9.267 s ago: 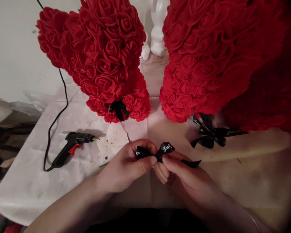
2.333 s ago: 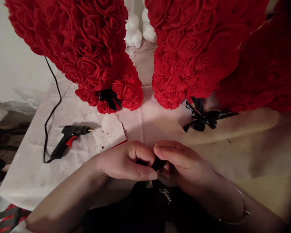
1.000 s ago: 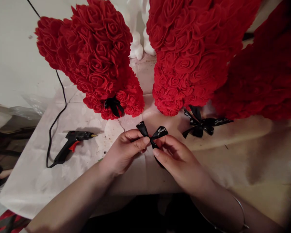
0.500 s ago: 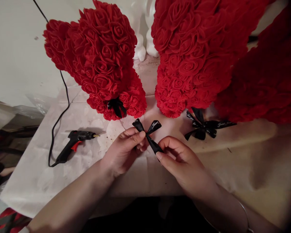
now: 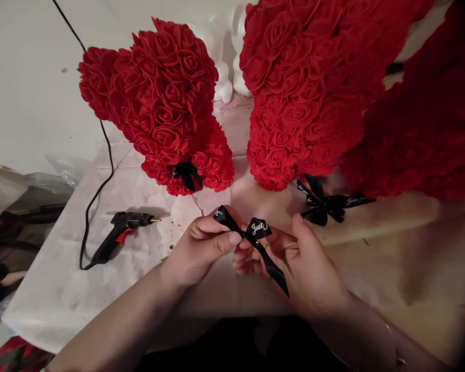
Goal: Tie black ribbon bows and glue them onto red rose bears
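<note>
A black ribbon bow [image 5: 259,228] with white lettering is pinched at its knot between the thumb and fingers of my left hand [image 5: 199,248]. Behind the bow, my right hand [image 5: 313,268] is open, its thumb raised and its curled fingers under the ribbon. One ribbon tail hangs down across that palm. Whether the right fingertips touch the knot is hard to see. More black lettered bows [image 5: 325,204] lie on the table to the right. Beyond my hands stands a red rose-covered figure [image 5: 166,108] with a black bow low on its front.
A black glue gun with a red trigger [image 5: 118,232] rests on the covered table [image 5: 65,289] at left, its cord [image 5: 95,199] running up the wall side. Two more red rose figures [image 5: 306,93] [image 5: 418,129] stand at right. White glossy shapes [image 5: 222,85] are behind.
My right thumb has let go of the ribbon tail and lifted, and the right fingers have moved left behind the bow. The bow sits slightly lower and turned, still in my left hand.
</note>
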Demonstrator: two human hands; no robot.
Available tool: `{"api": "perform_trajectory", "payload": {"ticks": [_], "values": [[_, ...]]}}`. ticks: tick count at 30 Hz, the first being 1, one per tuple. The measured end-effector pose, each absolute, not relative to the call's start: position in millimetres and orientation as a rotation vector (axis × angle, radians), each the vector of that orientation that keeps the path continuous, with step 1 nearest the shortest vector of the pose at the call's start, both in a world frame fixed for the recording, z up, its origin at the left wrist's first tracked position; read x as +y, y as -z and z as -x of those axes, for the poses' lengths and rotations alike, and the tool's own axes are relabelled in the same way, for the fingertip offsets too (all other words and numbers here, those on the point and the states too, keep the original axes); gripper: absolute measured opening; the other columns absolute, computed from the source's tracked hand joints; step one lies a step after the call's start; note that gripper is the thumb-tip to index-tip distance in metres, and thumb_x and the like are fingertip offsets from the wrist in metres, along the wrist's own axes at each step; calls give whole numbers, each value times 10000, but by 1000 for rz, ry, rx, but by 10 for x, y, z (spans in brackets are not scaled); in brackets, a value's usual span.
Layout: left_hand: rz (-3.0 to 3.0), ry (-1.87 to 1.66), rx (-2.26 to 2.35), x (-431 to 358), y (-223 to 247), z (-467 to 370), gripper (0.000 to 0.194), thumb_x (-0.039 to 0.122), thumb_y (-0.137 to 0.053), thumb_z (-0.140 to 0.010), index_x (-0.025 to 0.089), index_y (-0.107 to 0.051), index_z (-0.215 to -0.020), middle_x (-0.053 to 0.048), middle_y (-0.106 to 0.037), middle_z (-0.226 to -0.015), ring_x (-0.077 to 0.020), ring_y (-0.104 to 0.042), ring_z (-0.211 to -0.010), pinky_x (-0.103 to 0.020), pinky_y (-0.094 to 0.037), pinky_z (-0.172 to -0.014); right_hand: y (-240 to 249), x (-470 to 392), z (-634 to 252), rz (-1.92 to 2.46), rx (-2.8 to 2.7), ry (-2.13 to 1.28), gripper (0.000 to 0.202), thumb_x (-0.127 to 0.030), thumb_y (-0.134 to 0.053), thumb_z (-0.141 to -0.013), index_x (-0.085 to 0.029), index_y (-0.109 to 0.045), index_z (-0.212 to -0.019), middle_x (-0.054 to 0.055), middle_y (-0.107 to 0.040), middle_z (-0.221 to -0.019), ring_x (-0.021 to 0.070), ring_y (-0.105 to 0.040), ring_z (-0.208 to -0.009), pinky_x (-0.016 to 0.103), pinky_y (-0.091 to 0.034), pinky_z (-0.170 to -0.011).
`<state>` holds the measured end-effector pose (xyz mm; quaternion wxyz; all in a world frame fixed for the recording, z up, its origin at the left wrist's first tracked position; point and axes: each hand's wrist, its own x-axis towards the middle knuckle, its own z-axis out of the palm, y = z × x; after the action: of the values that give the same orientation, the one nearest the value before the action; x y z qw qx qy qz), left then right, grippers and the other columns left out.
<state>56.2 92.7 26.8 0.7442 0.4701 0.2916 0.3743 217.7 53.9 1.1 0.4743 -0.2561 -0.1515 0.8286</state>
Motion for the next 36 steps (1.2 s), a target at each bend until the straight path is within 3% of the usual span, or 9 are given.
{"api": "perform_trajectory", "payload": {"ticks": [2, 4, 8, 11, 15, 24, 29, 36], "values": [[-1073, -789, 588, 912, -277, -570, 104, 208, -634, -868, 182, -735, -860, -12, -578, -820, -113, -628, -546, -293, -551, -532, -3, 528, -2168, 594, -389, -2124, 617, -711, -383, -854, -177, -676, -755, 63, -641, -669, 201, -619, -630, 358, -496, -654], [-1106, -761, 596, 906, -281, -572, 126, 220, -628, -872, 172, -731, -819, -15, -573, -840, -113, -637, -534, -288, -556, -521, -11, 514, -2170, 551, -392, -2174, 528, -613, -427, -882, -166, -676, -752, 49, -614, -641, 176, -589, -595, 332, -482, -625], [-1178, -778, 741, 924, -288, -555, 111, 245, -694, -829, 184, -753, -757, -25, -603, -863, -107, -642, -678, -257, -546, -656, -56, 499, -2196, 483, -345, -2202, 345, -395, -479, -905, -153, -651, -728, 10, -542, -627, 122, -518, -577, 267, -442, -602], [-1217, -802, 788, 944, -291, -549, 77, 242, -717, -814, 219, -773, -768, -19, -632, -858, -102, -618, -784, -227, -505, -754, -87, 507, -2213, 402, -317, -2232, 271, -363, -552, -886, -153, -614, -726, -28, -457, -606, 88, -434, -553, 231, -400, -587], [-1214, -777, 801, 953, -284, -559, 96, 271, -698, -836, 231, -776, -798, -3, -645, -806, -90, -591, -763, -216, -476, -759, -100, 528, -2212, 413, -361, -2231, 301, -373, -656, -845, -166, -525, -671, -58, -372, -596, 70, -343, -539, 211, -337, -551], [-1096, -717, 833, 969, -256, -551, 152, 284, -688, -841, 163, -731, -759, -17, -660, -720, -125, -627, -699, -262, -489, -739, -18, 538, -2187, 794, -452, -1960, 317, -433, -756, -752, -196, -547, -782, -44, -523, -654, 92, -459, -595, 237, -352, -570], [-1086, -752, 886, 975, -277, -558, 110, 259, -721, -812, 170, -742, -752, 0, -669, -708, -83, -591, -667, -198, -462, -684, 10, 538, -2188, 868, -473, -1880, 275, -398, -764, -739, -200, -590, -818, -52, -530, -630, 91, -463, -599, 238, -344, -583], [-1026, -740, 1001, 953, -251, -558, 203, 335, -784, -740, 146, -719, -710, 12, -620, -648, -62, -508, -613, -189, -388, -614, -11, 557, -2198, 953, -689, -1586, 162, -326, -733, -748, -221, -616, -710, -51, -523, -640, 101, -425, -603, 255, -347, -598]]}}
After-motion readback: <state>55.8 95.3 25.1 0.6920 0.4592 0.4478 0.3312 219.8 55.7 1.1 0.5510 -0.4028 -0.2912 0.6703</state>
